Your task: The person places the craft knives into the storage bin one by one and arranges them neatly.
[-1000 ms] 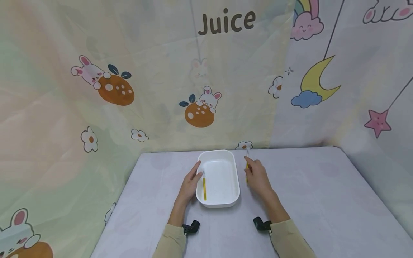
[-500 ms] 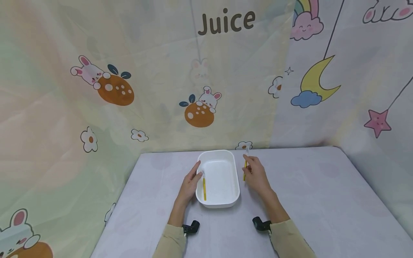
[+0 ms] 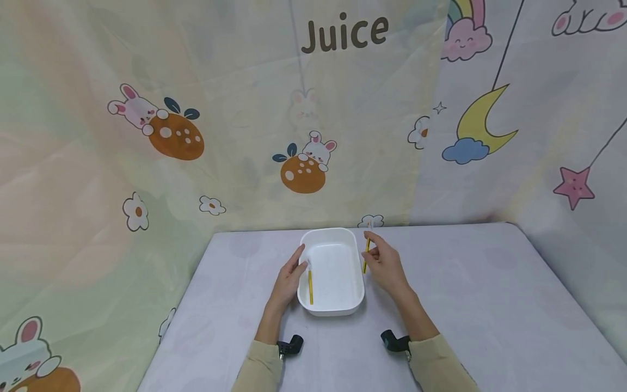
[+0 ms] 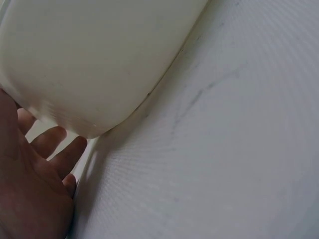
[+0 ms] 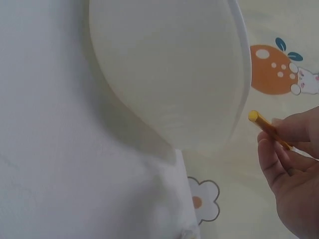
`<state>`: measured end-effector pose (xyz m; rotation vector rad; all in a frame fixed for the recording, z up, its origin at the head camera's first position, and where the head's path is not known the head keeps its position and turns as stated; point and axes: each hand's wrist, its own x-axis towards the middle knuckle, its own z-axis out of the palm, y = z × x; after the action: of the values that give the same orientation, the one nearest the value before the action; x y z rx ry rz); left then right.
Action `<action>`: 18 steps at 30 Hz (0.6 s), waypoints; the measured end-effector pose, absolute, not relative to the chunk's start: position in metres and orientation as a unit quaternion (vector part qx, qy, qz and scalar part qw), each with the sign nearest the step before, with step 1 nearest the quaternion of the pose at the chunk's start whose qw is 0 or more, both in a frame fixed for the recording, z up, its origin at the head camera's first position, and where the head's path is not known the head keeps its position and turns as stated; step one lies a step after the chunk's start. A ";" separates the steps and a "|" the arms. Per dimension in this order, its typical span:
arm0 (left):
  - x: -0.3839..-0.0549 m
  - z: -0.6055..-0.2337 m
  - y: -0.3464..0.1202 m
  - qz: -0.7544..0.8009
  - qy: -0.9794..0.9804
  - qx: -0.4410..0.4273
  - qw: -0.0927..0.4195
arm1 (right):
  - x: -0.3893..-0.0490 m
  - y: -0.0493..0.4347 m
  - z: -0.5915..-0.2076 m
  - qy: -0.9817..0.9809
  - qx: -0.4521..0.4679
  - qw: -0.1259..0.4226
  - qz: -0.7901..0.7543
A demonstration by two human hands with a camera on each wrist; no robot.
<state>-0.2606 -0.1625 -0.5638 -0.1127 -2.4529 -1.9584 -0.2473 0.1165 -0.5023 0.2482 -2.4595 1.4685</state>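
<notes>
A white rectangular tray (image 3: 338, 311) stands on the table. My left hand (image 3: 286, 282) holds its left side, thumb over the rim and fingers along the outer wall; in the left wrist view the fingers (image 4: 70, 155) touch the wall's lower corner. Inside the tray, along its left side, lies a slim yellow pen-like stick (image 3: 311, 287) with a pale clear tip partly by my thumb. My right hand (image 3: 387, 265) pinches a second such yellow stick (image 3: 366, 256) just outside the right rim, its pale tip pointing up and away. In the right wrist view its round yellow end (image 5: 253, 116) faces the tray.
A pale cloth covers the table (image 3: 490, 305). Behind it hangs a printed curtain (image 3: 235, 109) with rabbits, flowers and a moon, reaching down to the table's far edge. Each wrist wears a black camera (image 3: 291, 345).
My right hand has moved a little left with the yellow stick, which now tilts and sits right at the tray's right rim. My left hand and the tray have stayed put.
</notes>
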 end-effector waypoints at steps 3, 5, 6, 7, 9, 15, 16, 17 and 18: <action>-0.261 -0.564 -0.163 -0.625 -0.780 -0.040 0.001 | -0.246 0.114 -0.500 -0.849 0.087 0.133 0.505; -0.261 -0.565 -0.163 -0.626 -0.779 -0.040 0.000 | -0.246 0.113 -0.500 -0.852 0.085 0.131 0.499; -0.262 -0.565 -0.163 -0.626 -0.779 -0.040 0.001 | -0.245 0.113 -0.500 -0.853 0.084 0.130 0.498; -0.261 -0.565 -0.163 -0.627 -0.778 -0.039 0.001 | -0.245 0.112 -0.500 -0.854 0.085 0.129 0.497; -0.262 -0.565 -0.163 -0.627 -0.778 -0.036 -0.002 | -0.244 0.111 -0.499 -0.853 0.090 0.127 0.498; -0.261 -0.564 -0.163 -0.627 -0.778 -0.036 -0.001 | -0.242 0.106 -0.496 -0.847 0.103 0.122 0.507; -0.261 -0.564 -0.163 -0.627 -0.778 -0.035 0.000 | -0.242 0.105 -0.496 -0.845 0.102 0.116 0.512; -0.261 -0.564 -0.163 -0.627 -0.779 -0.033 -0.001 | -0.242 0.103 -0.496 -0.843 0.099 0.109 0.517; -0.260 -0.564 -0.163 -0.626 -0.779 -0.033 -0.001 | -0.241 0.101 -0.495 -0.842 0.096 0.103 0.521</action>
<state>-0.2605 -0.1627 -0.5637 -0.1048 -2.4485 -1.9673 -0.2412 0.1006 -0.4952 0.2841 -2.4857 1.5366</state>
